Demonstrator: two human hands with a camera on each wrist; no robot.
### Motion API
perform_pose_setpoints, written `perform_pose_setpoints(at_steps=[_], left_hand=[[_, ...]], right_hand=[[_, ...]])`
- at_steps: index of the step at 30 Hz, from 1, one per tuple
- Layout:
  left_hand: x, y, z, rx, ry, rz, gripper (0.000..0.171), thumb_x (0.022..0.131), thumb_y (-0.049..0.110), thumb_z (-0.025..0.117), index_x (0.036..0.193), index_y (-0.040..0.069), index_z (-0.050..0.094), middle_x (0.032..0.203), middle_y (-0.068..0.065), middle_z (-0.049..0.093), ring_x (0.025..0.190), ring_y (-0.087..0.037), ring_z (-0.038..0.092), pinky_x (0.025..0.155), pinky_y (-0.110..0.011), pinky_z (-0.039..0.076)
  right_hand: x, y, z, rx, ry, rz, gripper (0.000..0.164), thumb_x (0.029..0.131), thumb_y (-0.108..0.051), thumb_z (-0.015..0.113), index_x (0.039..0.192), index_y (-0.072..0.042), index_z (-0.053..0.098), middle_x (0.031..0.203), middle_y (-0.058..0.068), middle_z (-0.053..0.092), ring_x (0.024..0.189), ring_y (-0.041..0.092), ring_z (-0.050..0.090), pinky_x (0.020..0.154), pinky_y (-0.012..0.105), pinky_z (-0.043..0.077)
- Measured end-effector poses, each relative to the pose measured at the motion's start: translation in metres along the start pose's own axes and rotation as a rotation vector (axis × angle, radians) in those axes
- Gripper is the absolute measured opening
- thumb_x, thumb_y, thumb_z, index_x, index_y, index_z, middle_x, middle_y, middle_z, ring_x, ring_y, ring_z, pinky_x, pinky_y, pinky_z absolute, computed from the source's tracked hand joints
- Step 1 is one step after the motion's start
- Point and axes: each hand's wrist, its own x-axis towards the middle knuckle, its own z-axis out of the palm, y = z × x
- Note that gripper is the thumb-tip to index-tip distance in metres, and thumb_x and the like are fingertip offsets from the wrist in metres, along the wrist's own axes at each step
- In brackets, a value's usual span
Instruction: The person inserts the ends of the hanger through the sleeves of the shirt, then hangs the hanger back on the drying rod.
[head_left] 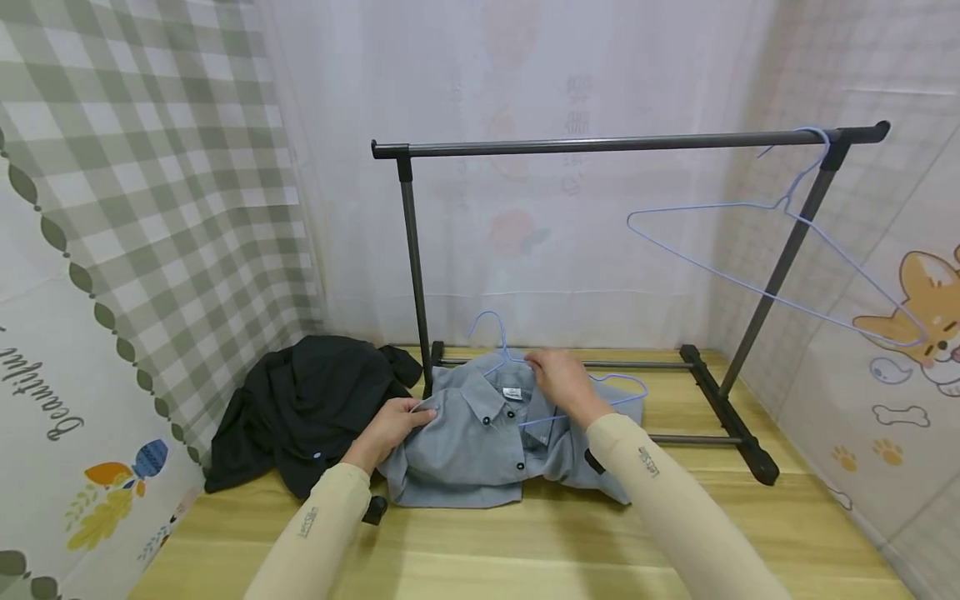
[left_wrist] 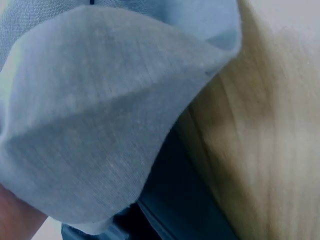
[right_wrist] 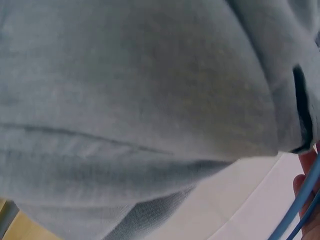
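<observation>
1. My left hand (head_left: pixel 392 427): thumb and fingers drawn together, pinching the shoulder side of a grey button-down shirt (head_left: pixel 457 462).
2. My right hand (head_left: pixel 562 379): fingers bent in, gripping a blue wire hanger (head_left: pixel 504 342) just beside its neck, over the collar. Whether I also have cloth there, I cannot tell.
3. Shirt: on the tabletop between my two hands, front facing up, dark buttons and a white collar label (head_left: pixel 512 393) visible.
4. Hanger: hook standing above the collar; its right end lies outside the shirt, over the cloth. Position of the left end: not determinable.
5. To the left, just beside the shirt: a crumpled black garment (head_left: pixel 315 408).
6. Behind: a dark garment rack (head_left: pixel 600 145), a second blue wire hanger (head_left: pixel 787 200) hooked near the right end of its rail.
7. Surface: wood-grain tabletop (head_left: pixel 487 550).
</observation>
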Motion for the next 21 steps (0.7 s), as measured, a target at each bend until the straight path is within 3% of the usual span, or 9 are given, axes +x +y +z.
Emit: perform_pose_setpoints(at_steps=[3,8,12,15,18,21], left_hand=[[0.002,0.001,-0.001,0.004,0.007,-0.001,0.020,0.097,0.019,0.066,0.105,0.003,0.072,0.101,-0.007,0.067,0.088,-0.020,0.063,0.081,-0.036,0.050],[0.004,0.005,-0.001,0.001,0.001,0.032,0.014,0.096,0.016,0.067,0.090,0.003,0.070,0.090,-0.005,0.064,0.079,-0.018,0.059,0.073,-0.033,0.048],[0.006,0.015,0.002,0.062,-0.024,0.063,0.029,0.097,0.027,0.066,0.115,0.005,0.070,0.117,-0.010,0.065,0.106,-0.026,0.061,0.090,-0.040,0.048],[0.010,0.026,0.008,0.190,-0.003,0.130,0.049,0.100,0.034,0.060,0.139,0.004,0.057,0.141,-0.015,0.054,0.128,-0.033,0.051,0.104,-0.049,0.040],[0.016,0.037,0.016,0.387,0.052,0.224,0.042,0.103,0.034,0.054,0.133,0.007,0.063,0.133,-0.013,0.060,0.123,-0.033,0.055,0.104,-0.052,0.038],[0.018,0.045,0.024,0.558,0.050,0.297,0.036,0.105,0.034,0.050,0.121,0.009,0.071,0.120,-0.012,0.067,0.111,-0.033,0.060,0.098,-0.055,0.039]], right_hand=[[0.000,0.001,0.001,0.027,-0.012,-0.012,0.018,0.095,-0.005,0.063,0.109,-0.003,0.075,0.105,0.013,0.073,0.097,0.032,0.069,0.085,0.047,0.053],[0.000,0.000,0.004,0.059,0.017,-0.038,0.016,0.094,-0.005,0.065,0.106,-0.003,0.076,0.101,0.013,0.073,0.095,0.032,0.070,0.085,0.047,0.053],[-0.001,-0.001,0.005,0.080,-0.011,-0.064,0.016,0.094,-0.004,0.065,0.107,-0.002,0.075,0.103,0.012,0.073,0.096,0.030,0.069,0.086,0.045,0.053],[-0.003,-0.002,0.006,0.092,-0.036,-0.067,0.018,0.095,-0.004,0.063,0.109,-0.002,0.074,0.105,0.012,0.073,0.098,0.029,0.069,0.087,0.045,0.053],[-0.003,-0.004,0.006,0.099,-0.037,-0.062,0.018,0.096,-0.004,0.063,0.109,-0.002,0.074,0.105,0.013,0.073,0.098,0.030,0.069,0.088,0.045,0.052],[-0.002,-0.006,0.005,0.111,-0.053,-0.056,0.019,0.096,-0.006,0.063,0.111,-0.001,0.074,0.106,0.013,0.073,0.099,0.030,0.069,0.088,0.045,0.052]])
